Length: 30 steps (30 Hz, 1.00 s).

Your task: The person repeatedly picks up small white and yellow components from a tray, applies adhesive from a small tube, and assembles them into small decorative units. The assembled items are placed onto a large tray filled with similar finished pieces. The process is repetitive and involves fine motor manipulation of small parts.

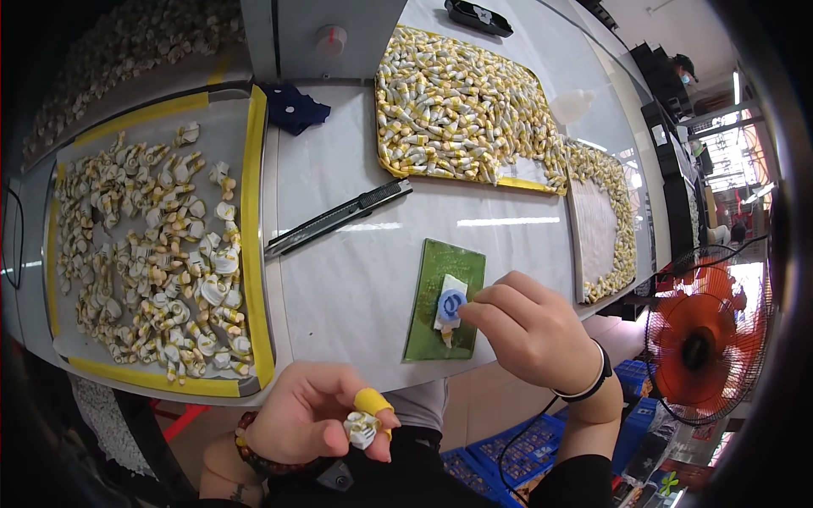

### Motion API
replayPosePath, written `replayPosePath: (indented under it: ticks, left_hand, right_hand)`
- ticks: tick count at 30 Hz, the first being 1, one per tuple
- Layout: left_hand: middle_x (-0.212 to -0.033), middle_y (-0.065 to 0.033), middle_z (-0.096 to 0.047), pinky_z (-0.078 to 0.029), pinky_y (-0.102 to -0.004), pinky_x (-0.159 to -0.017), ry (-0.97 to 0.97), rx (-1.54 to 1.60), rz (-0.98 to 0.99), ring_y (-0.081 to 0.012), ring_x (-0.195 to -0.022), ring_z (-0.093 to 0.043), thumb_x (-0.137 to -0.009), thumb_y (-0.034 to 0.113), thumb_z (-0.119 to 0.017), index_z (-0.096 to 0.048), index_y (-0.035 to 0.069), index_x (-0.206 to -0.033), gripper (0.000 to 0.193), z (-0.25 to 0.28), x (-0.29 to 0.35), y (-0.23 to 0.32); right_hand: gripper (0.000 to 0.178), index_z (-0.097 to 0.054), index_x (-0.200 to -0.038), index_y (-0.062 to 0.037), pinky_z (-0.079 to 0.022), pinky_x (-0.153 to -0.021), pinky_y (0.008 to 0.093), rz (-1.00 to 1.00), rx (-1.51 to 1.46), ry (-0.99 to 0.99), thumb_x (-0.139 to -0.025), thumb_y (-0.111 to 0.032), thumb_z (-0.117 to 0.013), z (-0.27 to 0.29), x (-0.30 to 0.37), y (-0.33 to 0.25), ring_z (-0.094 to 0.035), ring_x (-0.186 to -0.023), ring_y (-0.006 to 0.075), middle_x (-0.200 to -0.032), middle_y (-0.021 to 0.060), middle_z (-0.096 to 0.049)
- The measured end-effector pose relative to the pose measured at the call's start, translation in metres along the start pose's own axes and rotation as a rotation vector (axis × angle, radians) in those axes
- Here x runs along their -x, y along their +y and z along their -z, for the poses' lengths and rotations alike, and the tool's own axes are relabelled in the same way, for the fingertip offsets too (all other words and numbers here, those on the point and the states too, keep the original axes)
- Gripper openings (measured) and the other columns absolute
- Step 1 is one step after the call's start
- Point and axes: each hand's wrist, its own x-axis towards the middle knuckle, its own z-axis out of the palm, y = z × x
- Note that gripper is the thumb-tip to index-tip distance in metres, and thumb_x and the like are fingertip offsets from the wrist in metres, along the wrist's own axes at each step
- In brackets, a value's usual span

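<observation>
My left hand [318,416], with a yellow finger cot on one finger, holds a small white-and-yellow moulded figurine part [362,430] between thumb and fingers near the table's front edge. My right hand [529,326] is closed in a pinch at the right side of a small blue pad with a dark ring mark [451,305]. I cannot make out what is in that pinch. The pad rests on a white piece on a green rectangular board [423,326]. At the pad's lower end, a small yellowish-white piece [447,337] lies on the board.
To the left is a yellow-taped tray [262,212] of loose white-and-yellow parts. Behind stands a yellow-rimmed tray [533,186] full of similar parts, with another tray [589,241] at right. A black box cutter [339,216] lies mid-table. An orange fan [699,343] stands at right.
</observation>
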Motion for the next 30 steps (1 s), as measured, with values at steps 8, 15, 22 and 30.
replayPosePath:
  ticks: [8,15,22,30]
  left_hand:
    - [-0.066,-0.0097,-0.060,-0.048,-0.0320,-0.055,0.091,0.055,0.076,-0.0211,-0.064,-0.057,-0.077,0.038,-0.069,-0.057,-0.004,-0.092,0.046,-0.014,-0.014,0.000]
    - [-0.081,-0.0083,-0.060,-0.050,-0.0274,-0.070,-0.070,0.187,0.187,-0.0124,-0.073,-0.060,-0.088,0.030,-0.060,-0.054,-0.004,-0.100,0.037,-0.006,-0.018,-0.007]
    - [-0.083,-0.0069,-0.060,-0.049,-0.0258,-0.068,-0.077,0.216,0.295,-0.0113,-0.072,-0.059,-0.090,0.026,-0.058,-0.054,-0.001,-0.098,0.029,-0.008,-0.020,-0.008]
    - [-0.083,-0.0048,-0.060,-0.049,-0.0237,-0.070,-0.095,0.179,0.310,-0.0090,-0.073,-0.059,-0.090,0.024,-0.058,-0.054,-0.001,-0.097,0.026,-0.018,-0.024,-0.006]
  right_hand:
    - [0.022,-0.061,-0.086,0.0001,-0.047,-0.055,0.0278,-0.013,-0.140,0.203,-0.065,-0.002,-0.064,0.004,-0.004,-0.008,-0.055,-0.067,0.0198,-0.076,0.0068,-0.056]
    - [0.021,-0.064,-0.084,0.0032,-0.049,-0.054,0.0261,0.179,-0.558,0.483,-0.064,-0.002,-0.067,0.010,-0.016,-0.026,-0.058,-0.062,0.0197,-0.077,0.0105,-0.060]
    - [0.019,-0.062,-0.083,0.0036,-0.049,-0.054,0.0244,0.319,-0.435,0.443,-0.067,-0.004,-0.068,0.009,-0.023,-0.027,-0.058,-0.064,0.0179,-0.079,0.0098,-0.060]
    - [0.016,-0.069,-0.078,-0.0084,-0.050,-0.053,0.0229,0.149,-0.442,0.421,-0.063,-0.002,-0.069,0.011,-0.018,-0.040,-0.062,-0.065,0.0150,-0.078,0.0012,-0.063]
